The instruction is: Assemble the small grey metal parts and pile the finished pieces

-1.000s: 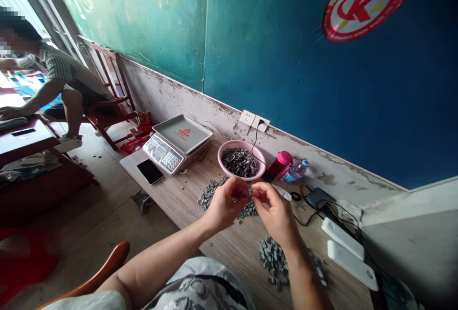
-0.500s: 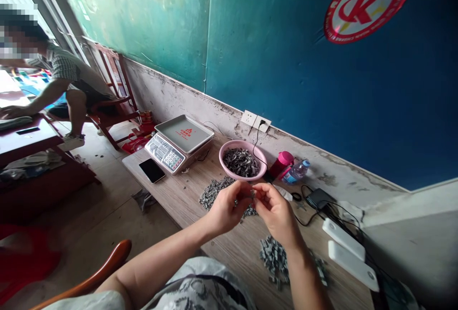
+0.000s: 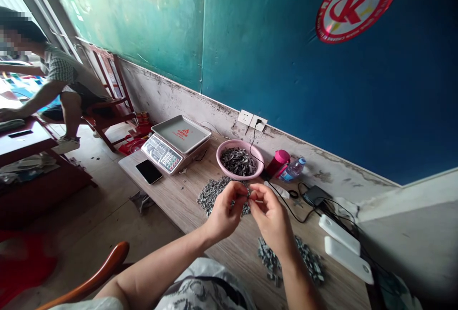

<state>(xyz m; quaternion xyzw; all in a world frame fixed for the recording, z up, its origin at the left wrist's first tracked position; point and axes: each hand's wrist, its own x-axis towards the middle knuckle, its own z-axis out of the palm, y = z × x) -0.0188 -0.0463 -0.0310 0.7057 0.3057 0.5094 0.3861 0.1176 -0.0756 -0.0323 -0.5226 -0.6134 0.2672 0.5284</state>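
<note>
My left hand (image 3: 226, 209) and my right hand (image 3: 271, 212) meet fingertip to fingertip above the wooden table (image 3: 229, 241). Both are pinched around something too small to make out. Just behind my left hand lies a pile of small grey pieces (image 3: 211, 194), partly covered by it. A second pile of grey pieces (image 3: 310, 258) spreads on both sides of my right forearm. Behind the hands stands a pink basket (image 3: 219, 157) holding dark grey strips (image 3: 239, 161).
A scale (image 3: 181, 134) and a black phone (image 3: 149, 171) are at the table's left. Behind the right hand stand a pink-red bottle (image 3: 278, 162) and a plastic bottle (image 3: 294, 169). Cables, a black adapter (image 3: 317, 195) and white bars (image 3: 348, 257) lie right. A person (image 3: 59, 69) sits far left.
The view has shifted slightly. My right hand and forearm have moved a little left, showing more of the near pile to their right. The fingertips stay together.
</note>
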